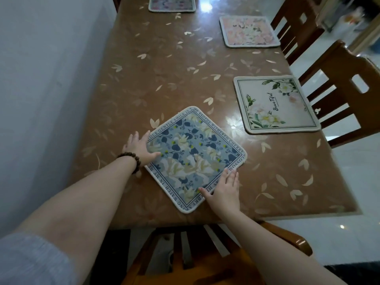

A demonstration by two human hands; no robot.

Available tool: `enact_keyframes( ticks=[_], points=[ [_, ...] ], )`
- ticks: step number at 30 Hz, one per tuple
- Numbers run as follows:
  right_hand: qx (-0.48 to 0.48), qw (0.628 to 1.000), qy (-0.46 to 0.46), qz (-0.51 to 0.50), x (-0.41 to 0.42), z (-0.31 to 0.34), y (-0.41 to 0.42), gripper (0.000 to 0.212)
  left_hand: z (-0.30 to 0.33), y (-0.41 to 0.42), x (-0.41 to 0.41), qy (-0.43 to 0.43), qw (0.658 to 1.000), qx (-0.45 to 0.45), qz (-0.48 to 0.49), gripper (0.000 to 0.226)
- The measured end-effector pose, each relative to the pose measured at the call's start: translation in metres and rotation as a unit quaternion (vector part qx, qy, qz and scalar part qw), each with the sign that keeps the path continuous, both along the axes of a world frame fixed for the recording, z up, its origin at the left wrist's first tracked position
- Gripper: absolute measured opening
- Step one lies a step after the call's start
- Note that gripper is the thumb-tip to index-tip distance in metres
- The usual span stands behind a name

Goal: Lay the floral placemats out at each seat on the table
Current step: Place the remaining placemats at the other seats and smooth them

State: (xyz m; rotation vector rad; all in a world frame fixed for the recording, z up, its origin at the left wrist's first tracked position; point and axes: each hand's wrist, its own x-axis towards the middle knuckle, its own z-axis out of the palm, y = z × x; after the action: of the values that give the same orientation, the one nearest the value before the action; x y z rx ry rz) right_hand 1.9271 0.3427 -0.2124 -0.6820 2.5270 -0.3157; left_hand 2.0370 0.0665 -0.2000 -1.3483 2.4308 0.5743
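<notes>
Both hands are flat on the blue placemat (195, 159), which sits turned like a diamond at the near end of the table (164, 68), above the chair (185, 254). The left hand (139, 150) has its fingers spread on the left corner; the right hand (223, 190) presses open-palmed on the near right edge, gripping nothing. The mat looks thin, light and limp, and likely slides easily on the glossy cloth, so palms at opposite edges should swivel it square. Three other mats lie farther up.
</notes>
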Motion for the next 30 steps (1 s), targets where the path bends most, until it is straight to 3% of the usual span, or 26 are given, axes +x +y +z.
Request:
enact_keyframes(
  ticks=[3, 14, 23, 26, 30],
  points=[
    [0.009, 1.0, -0.011, -0.022, -0.003, 0.0, 0.003, 0.115, -0.005, -0.002, -0.009, -0.011, 1.0, 0.021, -0.004, 0.096],
    [0.007, 0.999, 0.001, 0.046, -0.055, -0.003, 0.003, 0.11, 0.0, 0.034, 0.017, 0.023, 1.0, 0.016, 0.006, 0.083],
    [-0.025, 0.995, -0.024, 0.098, -0.116, 0.007, -0.017, 0.09, -0.01, 0.108, 0.061, 0.114, 0.99, -0.003, 0.079, 0.061],
    [-0.024, 0.995, -0.033, 0.092, -0.114, 0.011, -0.01, 0.099, -0.007, 0.113, 0.064, 0.142, 0.985, 0.001, 0.099, 0.063],
    [-0.025, 0.995, -0.054, 0.083, -0.09, 0.008, 0.013, 0.116, -0.008, 0.124, 0.057, 0.111, 0.991, 0.021, 0.075, 0.084]
  ],
)
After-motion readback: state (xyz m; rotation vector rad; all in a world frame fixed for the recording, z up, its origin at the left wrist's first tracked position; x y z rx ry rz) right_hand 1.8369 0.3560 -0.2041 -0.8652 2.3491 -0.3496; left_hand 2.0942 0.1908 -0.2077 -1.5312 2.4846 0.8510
